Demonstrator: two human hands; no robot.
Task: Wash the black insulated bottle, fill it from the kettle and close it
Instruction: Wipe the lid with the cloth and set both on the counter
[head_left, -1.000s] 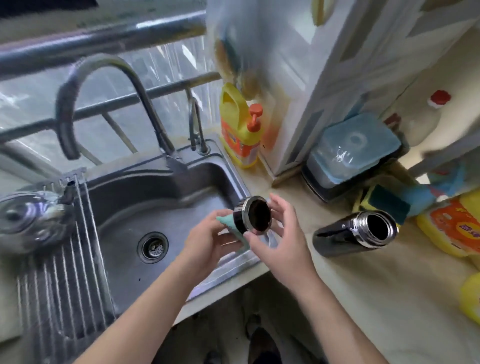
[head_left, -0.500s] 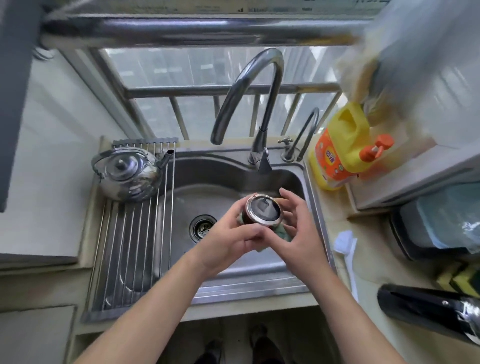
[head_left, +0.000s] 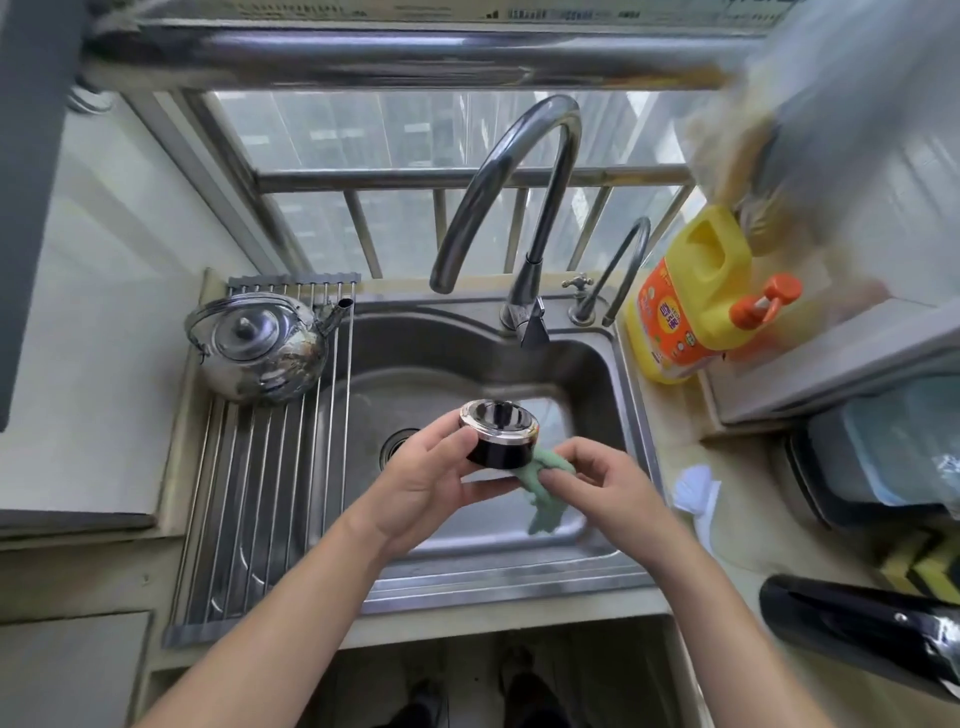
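Left hand (head_left: 431, 480) grips the cap (head_left: 498, 432) over the sink (head_left: 613, 374); right hand (head_left: 605, 486) pinches a cloth (head_left: 545, 486) — the bottle (head_left: 852, 629) lies sideways on the worktop (head_left: 737, 561), nearer the right hand.

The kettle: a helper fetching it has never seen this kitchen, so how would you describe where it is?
Find the steel sink; left of its basin lies a ridged roll-up drying rack. At the rack's far end sits the round shiny steel kettle, the only lidded, spouted vessel there.
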